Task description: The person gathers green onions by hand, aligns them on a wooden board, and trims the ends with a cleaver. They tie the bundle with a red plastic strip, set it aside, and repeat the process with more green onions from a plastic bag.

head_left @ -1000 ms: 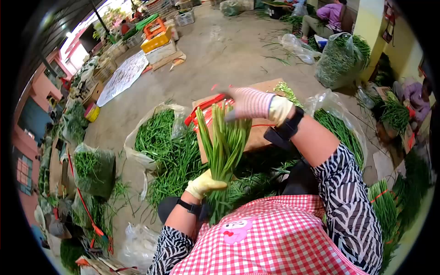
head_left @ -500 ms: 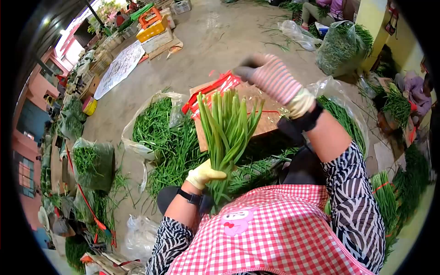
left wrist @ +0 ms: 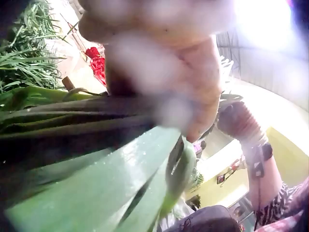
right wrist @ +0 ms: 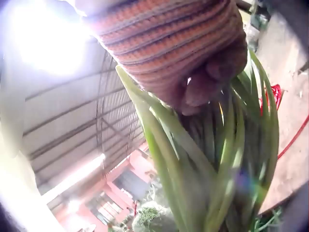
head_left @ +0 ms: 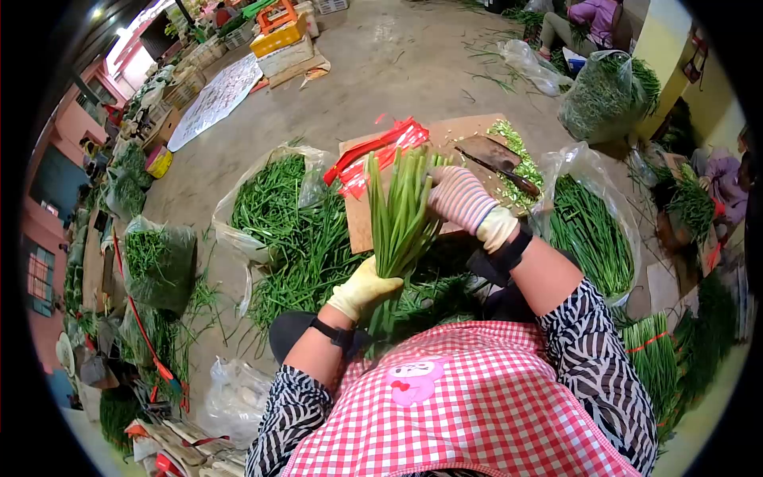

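My left hand [head_left: 364, 288], in a pale yellow glove, grips a bunch of garlic chives [head_left: 397, 215] round its lower part. The pale stalk ends point up and fan out, while darker leaves hang below the fist. In the left wrist view broad green leaves [left wrist: 101, 179] run out beneath the curled fingers. My right hand [head_left: 463, 197], in a striped glove with dark fingertips, is at the upper right side of the bunch. The right wrist view shows its curled fingers [right wrist: 200, 92] pinching in among the stalks [right wrist: 212, 159]; the thumb is hidden.
Ahead lies a board [head_left: 358, 226] bearing red plastic strips [head_left: 381, 151], a dark-handled knife [head_left: 509, 171] and pale green trimmings [head_left: 520, 147]. Open bags of greens stand left [head_left: 274, 195] and right [head_left: 592, 230]. Loose greens [head_left: 310, 270] spread below the left bag. Other people sit at right.
The right hand has come down from over the board to the upper stalks, uncovering the knife. The left hand keeps its grip, and the bunch's top has drawn narrower since half a second ago.
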The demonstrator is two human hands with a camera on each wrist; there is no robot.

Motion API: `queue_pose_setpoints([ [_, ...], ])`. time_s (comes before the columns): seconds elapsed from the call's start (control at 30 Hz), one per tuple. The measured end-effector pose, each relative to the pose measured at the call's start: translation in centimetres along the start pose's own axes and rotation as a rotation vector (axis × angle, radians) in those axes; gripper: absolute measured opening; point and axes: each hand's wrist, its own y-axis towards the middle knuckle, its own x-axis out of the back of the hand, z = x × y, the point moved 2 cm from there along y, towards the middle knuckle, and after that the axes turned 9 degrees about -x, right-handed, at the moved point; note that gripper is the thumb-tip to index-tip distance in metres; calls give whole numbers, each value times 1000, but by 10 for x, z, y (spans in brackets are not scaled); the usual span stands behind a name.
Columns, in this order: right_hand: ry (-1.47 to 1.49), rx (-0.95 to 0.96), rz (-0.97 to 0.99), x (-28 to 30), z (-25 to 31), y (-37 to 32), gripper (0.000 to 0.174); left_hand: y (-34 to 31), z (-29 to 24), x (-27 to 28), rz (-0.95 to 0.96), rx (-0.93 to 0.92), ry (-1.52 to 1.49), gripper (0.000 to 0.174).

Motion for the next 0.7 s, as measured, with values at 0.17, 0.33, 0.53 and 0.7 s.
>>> queue_pose_setpoints([
  [0.17, 361, -189, -107, 48, -14, 15, 25, -2, 9, 17, 109, 41, -84, 63],
  [0.33, 324, 109, -148, 86, 8, -9, 31, -2, 19, 15, 88, 24, -63, 66],
  [0.53, -544, 498, -311, 20, 22, -27, 40, -4, 15, 7, 118, 73, -111, 65],
  [0.7, -562, 520, -398, 6, 26, -19, 43, -8, -2, -3, 84, 28, -111, 60],
])
